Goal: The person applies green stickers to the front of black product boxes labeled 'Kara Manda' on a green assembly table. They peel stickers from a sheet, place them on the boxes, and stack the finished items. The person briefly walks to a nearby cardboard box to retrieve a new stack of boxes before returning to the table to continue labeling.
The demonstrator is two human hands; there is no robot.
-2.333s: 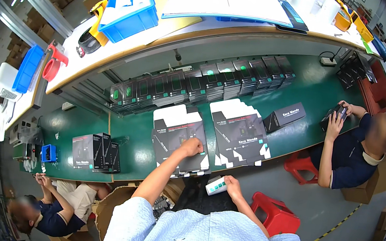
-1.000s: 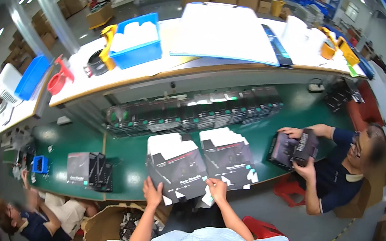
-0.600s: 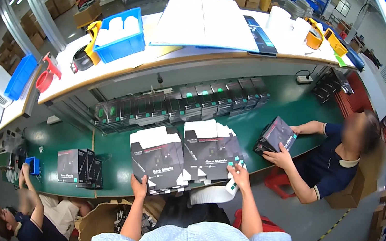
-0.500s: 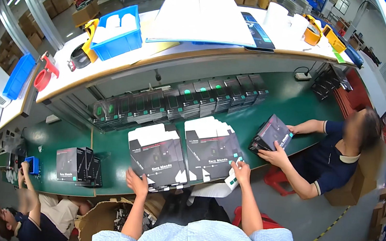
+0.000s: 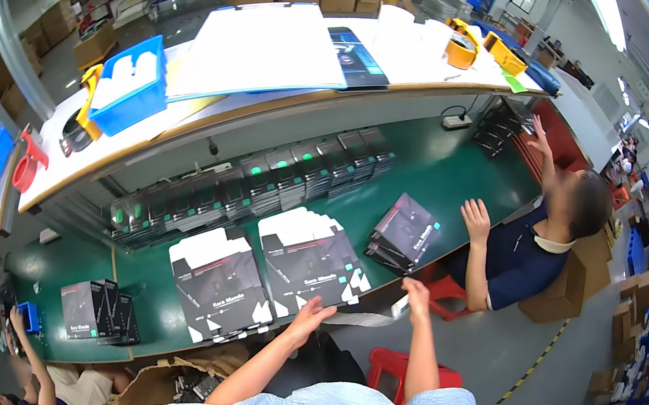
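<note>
My right hand [image 5: 415,300] grips a small white roll of labels [image 5: 399,306] beyond the front edge of the bench. From it a pale label strip [image 5: 362,319] runs left to my left hand [image 5: 310,320], whose fingers close at its end; the exact grip is small in view. Just beyond my hands lie two stacks of flat, unfolded black-and-white cartons, a left stack [image 5: 219,285] and a right stack [image 5: 309,259]. A small teal sticker shows near the right stack's lower right corner.
A co-worker [image 5: 535,255] sits at the right, both hands raised, beside made-up black boxes [image 5: 405,231]. More black boxes [image 5: 93,310] stand at the left. Rows of packaged items [image 5: 261,182] line the green bench [image 5: 429,155] under a shelf. A red stool [image 5: 388,371] stands below my right arm.
My left hand has left the left stack and moved right to the strip, which now stretches between my hands. The co-worker has put the black boxes down on the bench. My view has shifted.
</note>
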